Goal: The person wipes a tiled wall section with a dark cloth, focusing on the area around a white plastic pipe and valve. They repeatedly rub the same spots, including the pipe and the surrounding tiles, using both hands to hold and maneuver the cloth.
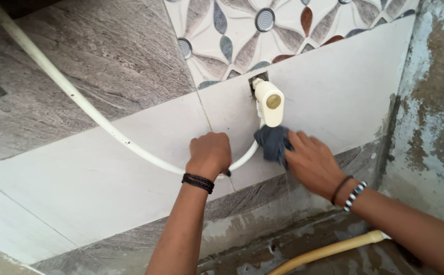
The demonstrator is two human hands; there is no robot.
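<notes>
Over at the wall's upper left corner, a white hose [69, 90] starts its run, sloping down across the grey tile and the pale tile band [79, 178] towards the middle. Now the left hand [209, 153], black band on the wrist, fingers curled shut around that hose right where it bends. From there the hose arcs up and to the right, its long axis swinging towards a cream tap [269, 103] set in the wall just under the flower-patterned tile [262, 35]. Right beside the bend comes the right hand [311, 162], fingers pinched on a dark blue-grey cloth [274, 142], the cloth pressed against the hose just beneath the tap. So the right hand sits nearer the tap, just below it. Down at the lower right edge, a yellowish hose [328, 249] lies on the wet ledge.
</notes>
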